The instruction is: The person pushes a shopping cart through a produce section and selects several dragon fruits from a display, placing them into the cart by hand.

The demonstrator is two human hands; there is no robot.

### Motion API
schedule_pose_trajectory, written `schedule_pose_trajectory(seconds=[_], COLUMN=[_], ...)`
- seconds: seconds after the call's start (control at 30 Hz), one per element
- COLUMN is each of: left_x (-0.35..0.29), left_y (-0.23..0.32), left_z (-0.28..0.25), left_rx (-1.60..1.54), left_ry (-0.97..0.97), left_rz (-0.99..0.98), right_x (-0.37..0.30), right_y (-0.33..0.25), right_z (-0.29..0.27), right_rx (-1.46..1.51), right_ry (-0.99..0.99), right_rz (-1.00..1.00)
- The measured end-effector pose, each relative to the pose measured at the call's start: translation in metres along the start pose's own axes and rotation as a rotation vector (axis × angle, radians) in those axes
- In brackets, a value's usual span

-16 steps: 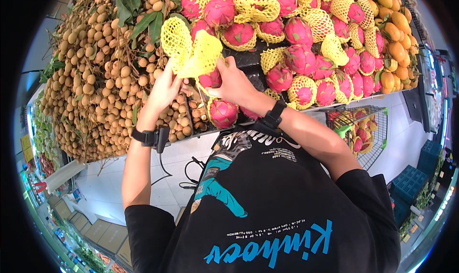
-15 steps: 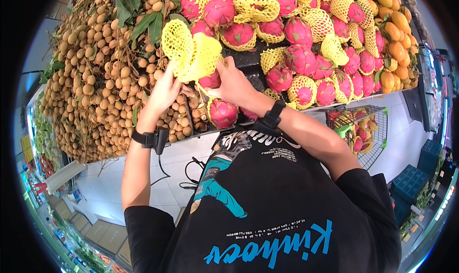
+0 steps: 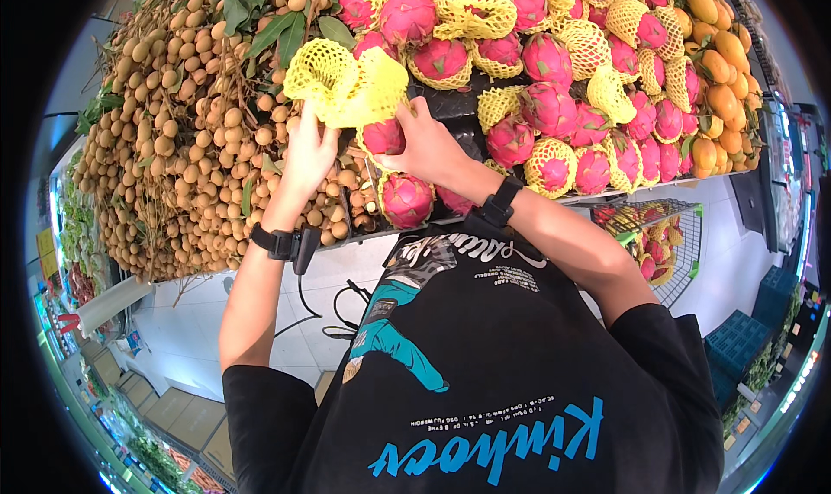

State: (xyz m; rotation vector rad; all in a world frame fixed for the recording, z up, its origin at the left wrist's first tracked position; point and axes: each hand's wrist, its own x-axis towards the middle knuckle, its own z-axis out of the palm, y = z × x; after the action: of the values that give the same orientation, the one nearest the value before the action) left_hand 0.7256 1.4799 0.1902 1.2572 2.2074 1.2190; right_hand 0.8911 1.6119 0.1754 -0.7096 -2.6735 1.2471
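Note:
A yellow foam net sleeve (image 3: 322, 72), its mouth spread wide, is held up over the left edge of the dragon fruit heap. My left hand (image 3: 310, 152) grips the sleeve's lower left part, its fingertips partly hidden by the foam. A pink dragon fruit (image 3: 382, 137) shows just under the sleeve. Around that fruit's right side my right hand (image 3: 426, 146) is closed, thumb below and fingertips at the foam. Directly below sits another dragon fruit (image 3: 406, 200) in a yellow net, at the display's front edge.
Brown longans (image 3: 173, 148) with twigs and leaves are piled on the left. More netted dragon fruits (image 3: 547, 105) fill the right side, with orange mangoes (image 3: 723, 70) beyond. A wire shopping cart (image 3: 684, 247) holding netted dragon fruits stands at the right. Black cables (image 3: 346, 308) lie below the display.
My left hand has shifted upward along the sleeve, and the foam has moved slightly left with its mouth turned more open. My right hand stays around the dragon fruit.

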Motion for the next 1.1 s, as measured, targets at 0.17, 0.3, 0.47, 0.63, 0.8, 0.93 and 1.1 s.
schedule_pose_trajectory(seconds=[0.17,0.3,0.47,0.63,0.8,0.93,1.1], left_x=[-0.015,-0.019,-0.03,-0.026,-0.026,-0.012,-0.017], left_y=[0.004,0.008,0.011,0.003,0.005,0.038,0.081], left_z=[-0.002,-0.002,0.001,0.01,0.01,0.012,0.017], left_rx=[0.022,-0.031,0.067,-0.177,-0.009,0.051,0.042], left_ry=[-0.174,-0.39,-0.412,-0.325,-0.045,0.067,0.056], left_rz=[-0.057,-0.395,-0.11,-0.403,-0.04,-0.033,0.097], right_x=[-0.005,-0.004,-0.005,-0.005,0.001,-0.007,-0.029], right_y=[0.003,0.008,0.005,0.005,0.008,0.006,0.006], right_z=[-0.002,-0.003,-0.008,-0.001,-0.01,-0.041,-0.095], right_rx=[0.068,0.098,0.12,0.061,0.066,0.039,0.397], right_ry=[-0.029,0.032,-0.024,0.01,-0.061,-0.137,-0.053], right_rz=[0.034,-0.012,-0.024,-0.036,-0.043,-0.053,-0.018])
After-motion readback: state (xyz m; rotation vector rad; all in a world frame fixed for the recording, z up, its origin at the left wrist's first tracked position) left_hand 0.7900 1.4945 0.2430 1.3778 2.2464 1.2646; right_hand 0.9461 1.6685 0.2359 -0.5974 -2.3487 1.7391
